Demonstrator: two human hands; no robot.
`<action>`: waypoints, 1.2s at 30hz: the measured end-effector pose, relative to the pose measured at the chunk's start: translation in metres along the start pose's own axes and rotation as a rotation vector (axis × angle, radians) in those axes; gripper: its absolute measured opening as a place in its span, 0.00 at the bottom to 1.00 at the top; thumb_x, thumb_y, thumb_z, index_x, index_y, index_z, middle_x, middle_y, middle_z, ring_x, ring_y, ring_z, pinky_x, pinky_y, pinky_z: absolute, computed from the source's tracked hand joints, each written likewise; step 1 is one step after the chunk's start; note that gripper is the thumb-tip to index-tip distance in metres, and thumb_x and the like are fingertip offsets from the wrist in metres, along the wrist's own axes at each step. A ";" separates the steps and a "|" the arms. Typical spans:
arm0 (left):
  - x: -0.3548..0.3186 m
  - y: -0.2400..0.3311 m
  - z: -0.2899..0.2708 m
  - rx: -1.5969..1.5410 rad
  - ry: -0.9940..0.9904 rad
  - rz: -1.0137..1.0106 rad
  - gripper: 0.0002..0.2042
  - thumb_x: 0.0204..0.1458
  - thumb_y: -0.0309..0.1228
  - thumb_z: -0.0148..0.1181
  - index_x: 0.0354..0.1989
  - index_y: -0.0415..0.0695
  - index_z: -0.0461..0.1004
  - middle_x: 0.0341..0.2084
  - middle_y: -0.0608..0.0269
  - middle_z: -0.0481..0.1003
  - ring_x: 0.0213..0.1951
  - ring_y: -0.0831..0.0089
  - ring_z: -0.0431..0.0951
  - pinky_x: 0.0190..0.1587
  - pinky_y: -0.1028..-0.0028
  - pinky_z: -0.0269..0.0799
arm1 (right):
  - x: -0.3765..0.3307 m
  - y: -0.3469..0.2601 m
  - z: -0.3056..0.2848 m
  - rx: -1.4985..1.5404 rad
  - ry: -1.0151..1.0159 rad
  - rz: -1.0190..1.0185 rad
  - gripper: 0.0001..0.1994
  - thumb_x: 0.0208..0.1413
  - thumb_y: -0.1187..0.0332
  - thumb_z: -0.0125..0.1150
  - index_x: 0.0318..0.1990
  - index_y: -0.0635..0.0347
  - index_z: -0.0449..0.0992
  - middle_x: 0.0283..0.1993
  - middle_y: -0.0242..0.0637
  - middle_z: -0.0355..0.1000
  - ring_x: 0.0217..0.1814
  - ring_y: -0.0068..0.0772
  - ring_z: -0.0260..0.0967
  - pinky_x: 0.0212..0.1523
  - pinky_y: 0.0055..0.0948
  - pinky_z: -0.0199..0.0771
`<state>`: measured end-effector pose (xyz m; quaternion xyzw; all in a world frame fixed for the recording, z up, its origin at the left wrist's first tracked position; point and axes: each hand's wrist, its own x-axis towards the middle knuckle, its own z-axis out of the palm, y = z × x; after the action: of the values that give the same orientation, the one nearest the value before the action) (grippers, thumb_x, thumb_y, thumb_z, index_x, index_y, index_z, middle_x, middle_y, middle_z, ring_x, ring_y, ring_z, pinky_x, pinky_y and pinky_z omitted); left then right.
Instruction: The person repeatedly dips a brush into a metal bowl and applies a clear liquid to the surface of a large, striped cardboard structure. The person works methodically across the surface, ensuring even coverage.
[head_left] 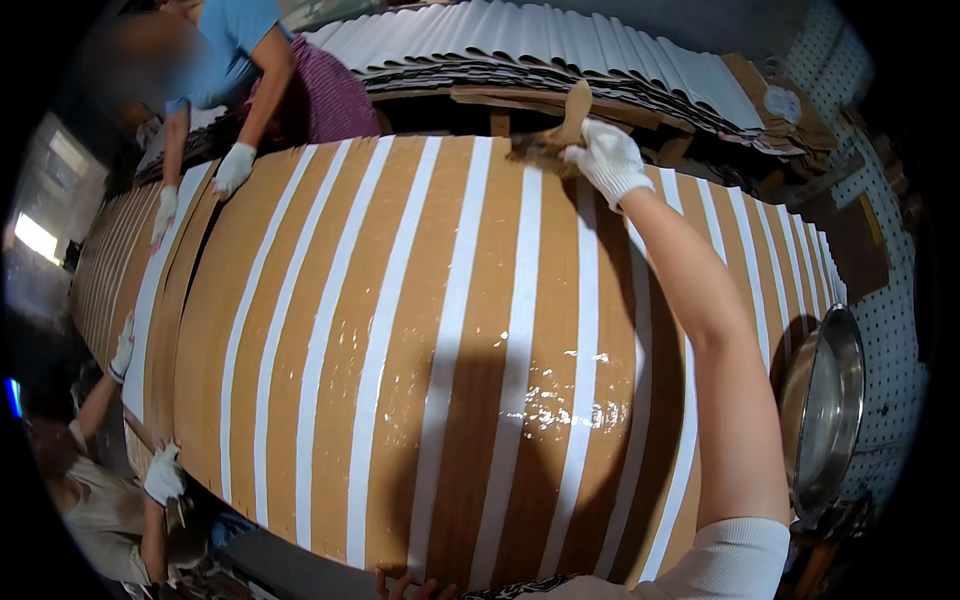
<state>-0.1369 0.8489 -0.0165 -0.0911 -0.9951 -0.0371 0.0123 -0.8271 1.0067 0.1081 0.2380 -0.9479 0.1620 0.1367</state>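
Observation:
My right hand (608, 160), in a white knitted glove, grips a brush (577, 108) by its pale wooden handle. The dark bristles rest at the far edge of a long surface made of brown sheets (410, 290) with white stripes. A wet gloss shines on its middle, and my arm's shadow falls across it. Of my left hand (415, 588), only bare fingertips show at the near edge; they are apart and hold nothing visible. To the right of my forearm stands a round metal basin (832, 410) with pale content inside.
A person in blue (240, 60) leans over the far left, gloved hands on the striped sheets. Another person's gloved hands (163, 476) are at the near left. Behind lies a stack of wavy white sheets (540, 45) on a wooden support. A perforated wall (880, 330) is at right.

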 end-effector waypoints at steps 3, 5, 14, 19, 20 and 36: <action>-0.006 0.002 -0.002 -0.021 0.012 -0.014 0.29 0.52 0.37 0.63 0.66 0.70 0.68 0.60 0.62 0.67 0.62 0.48 0.65 0.63 0.31 0.59 | 0.024 -0.041 0.014 0.167 0.195 0.130 0.13 0.55 0.59 0.63 0.45 0.53 0.79 0.47 0.46 0.78 0.52 0.50 0.74 0.51 0.45 0.73; -0.008 0.008 -0.005 -0.031 0.002 -0.048 0.29 0.52 0.37 0.63 0.66 0.70 0.68 0.60 0.62 0.67 0.61 0.48 0.65 0.63 0.31 0.58 | 0.033 -0.102 0.023 0.251 0.161 0.232 0.18 0.54 0.52 0.60 0.41 0.56 0.80 0.43 0.50 0.79 0.47 0.55 0.76 0.50 0.46 0.75; -0.009 0.017 -0.036 -0.163 -0.107 -0.066 0.29 0.51 0.38 0.63 0.65 0.69 0.69 0.58 0.61 0.69 0.61 0.47 0.65 0.63 0.30 0.57 | -0.018 -0.244 0.095 0.615 -0.100 0.280 0.29 0.45 0.50 0.68 0.48 0.64 0.75 0.44 0.55 0.77 0.48 0.51 0.76 0.52 0.42 0.76; -0.019 0.017 0.028 -0.036 0.349 -0.065 0.19 0.47 0.42 0.68 0.50 0.65 0.78 0.49 0.71 0.66 0.56 0.61 0.62 0.64 0.31 0.51 | -0.067 -0.081 0.034 0.940 0.112 0.673 0.22 0.48 0.60 0.70 0.46 0.65 0.75 0.41 0.40 0.79 0.39 0.35 0.76 0.41 0.35 0.77; -0.015 0.018 0.023 -0.019 0.347 -0.055 0.18 0.47 0.44 0.69 0.48 0.65 0.78 0.49 0.71 0.65 0.56 0.61 0.62 0.64 0.31 0.51 | -0.082 -0.037 0.029 0.926 0.252 0.674 0.24 0.47 0.59 0.71 0.48 0.66 0.74 0.43 0.41 0.78 0.40 0.36 0.76 0.43 0.34 0.77; -0.019 0.014 0.004 -0.111 0.128 -0.029 0.28 0.44 0.44 0.65 0.59 0.73 0.74 0.57 0.73 0.63 0.64 0.59 0.56 0.66 0.30 0.42 | -0.103 -0.200 0.032 0.732 0.169 0.203 0.26 0.52 0.51 0.60 0.45 0.69 0.74 0.45 0.57 0.74 0.47 0.55 0.75 0.49 0.46 0.76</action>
<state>-0.1158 0.8593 -0.0204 -0.0747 -0.9899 -0.0981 0.0705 -0.6465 0.8698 0.0932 0.1620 -0.8315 0.5212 0.1036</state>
